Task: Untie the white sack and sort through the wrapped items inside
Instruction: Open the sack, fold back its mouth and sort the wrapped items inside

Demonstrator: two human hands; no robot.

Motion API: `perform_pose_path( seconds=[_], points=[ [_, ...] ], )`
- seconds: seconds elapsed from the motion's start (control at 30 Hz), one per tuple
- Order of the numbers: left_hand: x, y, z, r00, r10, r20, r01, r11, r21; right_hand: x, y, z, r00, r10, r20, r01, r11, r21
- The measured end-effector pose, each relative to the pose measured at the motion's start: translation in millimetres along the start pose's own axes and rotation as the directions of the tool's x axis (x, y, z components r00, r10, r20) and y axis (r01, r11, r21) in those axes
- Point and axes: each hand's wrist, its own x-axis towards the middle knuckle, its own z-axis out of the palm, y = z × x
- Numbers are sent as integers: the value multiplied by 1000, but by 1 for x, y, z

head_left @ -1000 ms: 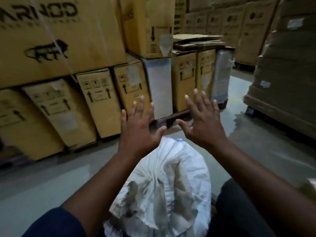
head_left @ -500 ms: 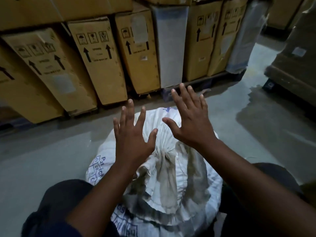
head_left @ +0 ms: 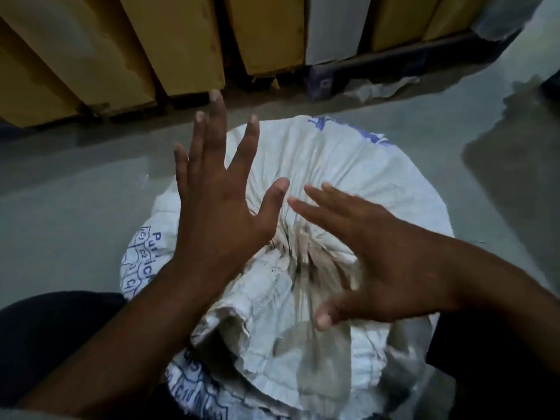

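A white woven sack with blue print stands on the floor between my knees. Its neck is bunched shut at the middle, and the loose, dirty mouth flap spreads toward me. My left hand hovers over the sack's left side, palm down, fingers spread, holding nothing. My right hand is just right of the bunched neck, fingers apart and pointing left, blurred, also holding nothing. I cannot tell whether either hand touches the sack. Nothing of the sack's contents shows.
Tall yellow cardboard boxes and a white-wrapped one stand on a pallet right behind the sack. Grey concrete floor lies to the left and right. A scrap of plastic lies by the pallet. My dark trouser knees flank the sack.
My view has tilted down onto the sack. Both hands have dropped from raised in front of the boxes to just over the sack's tied neck, the right one turning sideways.
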Motion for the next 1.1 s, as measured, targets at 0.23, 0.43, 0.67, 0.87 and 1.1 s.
perform_pose_path(
  seconds=[0.23,0.43,0.67,0.87,1.1],
  points=[
    [-8,12,-2,998,2,62,6,990,-140,18,16,40,972,202,122,-184,972,-145],
    [-23,32,-18,822,277,497,-41,900,-433,39,36,28,943,243,-226,-239,970,45],
    [-32,2,-20,500,247,830,-255,958,-131,37,70,8,838,480,-259,-263,771,580],
    [-16,-23,-2,665,215,715,-150,977,-154,38,70,6,820,466,-331,-247,811,530],
    [0,-22,-14,875,6,484,207,899,-386,23,33,-3,579,281,-765,17,934,356]
  ],
)
